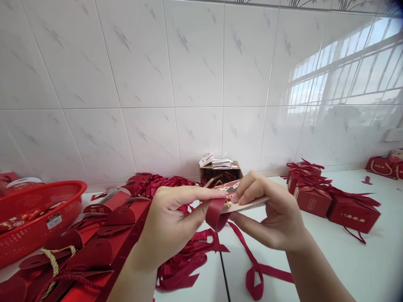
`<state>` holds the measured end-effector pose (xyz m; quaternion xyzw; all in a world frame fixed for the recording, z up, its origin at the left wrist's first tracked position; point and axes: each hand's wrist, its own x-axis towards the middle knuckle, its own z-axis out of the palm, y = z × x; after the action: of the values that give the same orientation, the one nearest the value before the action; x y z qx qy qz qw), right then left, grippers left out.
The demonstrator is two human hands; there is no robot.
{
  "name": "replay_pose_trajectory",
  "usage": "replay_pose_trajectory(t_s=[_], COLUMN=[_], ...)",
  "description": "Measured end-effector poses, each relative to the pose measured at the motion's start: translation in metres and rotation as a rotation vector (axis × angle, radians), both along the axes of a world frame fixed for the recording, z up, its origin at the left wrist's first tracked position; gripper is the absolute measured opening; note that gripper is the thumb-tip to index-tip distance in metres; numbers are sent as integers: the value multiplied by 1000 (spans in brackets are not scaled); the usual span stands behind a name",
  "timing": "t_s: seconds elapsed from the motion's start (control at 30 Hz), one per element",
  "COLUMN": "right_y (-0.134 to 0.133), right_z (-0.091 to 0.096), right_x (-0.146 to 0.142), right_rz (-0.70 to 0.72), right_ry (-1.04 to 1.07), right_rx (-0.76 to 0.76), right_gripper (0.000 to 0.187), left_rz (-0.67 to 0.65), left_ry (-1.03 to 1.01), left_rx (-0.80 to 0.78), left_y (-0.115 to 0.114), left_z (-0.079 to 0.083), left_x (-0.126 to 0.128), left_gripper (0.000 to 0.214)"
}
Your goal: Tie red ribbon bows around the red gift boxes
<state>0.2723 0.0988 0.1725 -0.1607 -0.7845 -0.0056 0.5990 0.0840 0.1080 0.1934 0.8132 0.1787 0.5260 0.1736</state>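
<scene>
Above the white counter, my left hand [171, 218] pinches a dark red ribbon [215, 214] that loops down and trails over the counter. My right hand [270, 209] grips a flat card tag [234, 195] with a red printed face, thumb on top and fingers beneath. The ribbon loop hangs from the tag's left end, between the two hands. Both hands are closed.
A red plastic basket [37, 214] sits at the left. Flat red box blanks with rope handles [94, 243] lie in front of it. A ribbon pile [163, 182], a small brown carton [220, 170] and finished red boxes [330, 201] stand along the tiled wall.
</scene>
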Motion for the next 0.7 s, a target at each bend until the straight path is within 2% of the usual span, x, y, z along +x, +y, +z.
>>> replay_pose_trajectory(t_s=[0.3,0.57,0.7], right_y=[1,0,-1], right_z=[-1,1,-1], right_x=[3,5,5], right_rz=[-27,4,83], right_ry=[-14,27,72], right_rx=[-21,58,74], right_gripper=[24,24,25], left_rz=[-32,-185,-276], left_ry=[-20,102,112], left_rx=[9,-36,64], left_y=[0,1,5], left_z=[0,0,-1], left_x=[5,-3,-2], left_gripper=[29,32,31])
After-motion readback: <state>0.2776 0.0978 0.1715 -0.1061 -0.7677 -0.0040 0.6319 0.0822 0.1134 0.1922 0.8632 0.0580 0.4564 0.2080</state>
